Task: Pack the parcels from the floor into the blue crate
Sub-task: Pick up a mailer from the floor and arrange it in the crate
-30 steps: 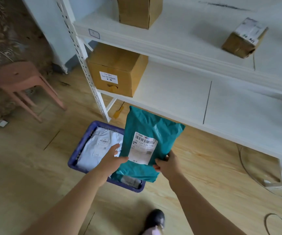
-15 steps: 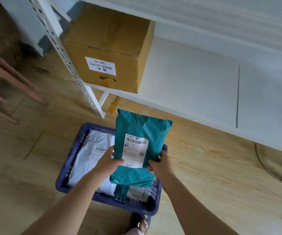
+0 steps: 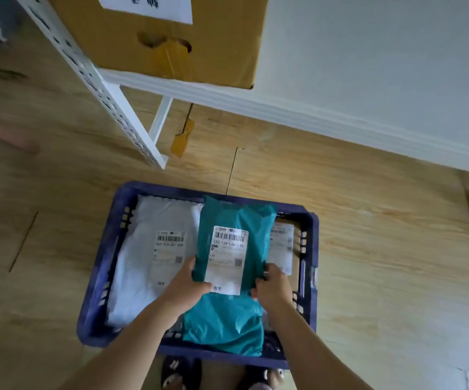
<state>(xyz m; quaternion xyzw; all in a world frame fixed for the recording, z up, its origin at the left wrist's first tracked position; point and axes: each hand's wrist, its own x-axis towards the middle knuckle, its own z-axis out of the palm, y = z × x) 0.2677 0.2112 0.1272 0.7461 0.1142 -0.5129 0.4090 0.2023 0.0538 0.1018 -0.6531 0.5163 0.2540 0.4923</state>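
The blue crate (image 3: pixel 101 277) stands on the wooden floor right in front of my feet. A white parcel (image 3: pixel 148 249) with a barcode label lies flat in its left half. Over the crate's middle I hold a teal parcel (image 3: pixel 253 229) with a white label, its lower end hanging down inside. My left hand (image 3: pixel 188 285) grips its left edge and my right hand (image 3: pixel 272 288) grips its right edge. Behind the teal parcel, at the crate's right side, another labelled parcel (image 3: pixel 284 243) is partly hidden.
A white metal shelf (image 3: pixel 340 80) runs across the top, its perforated post (image 3: pixel 101 85) reaching the floor just beyond the crate. A large cardboard box (image 3: pixel 213 46) sits on the shelf's left end. A yellow tag (image 3: pixel 182 139) hangs below it.
My view has dropped closer to the crate. Both hands have lowered the teal parcel, which now hangs partly inside the crate.
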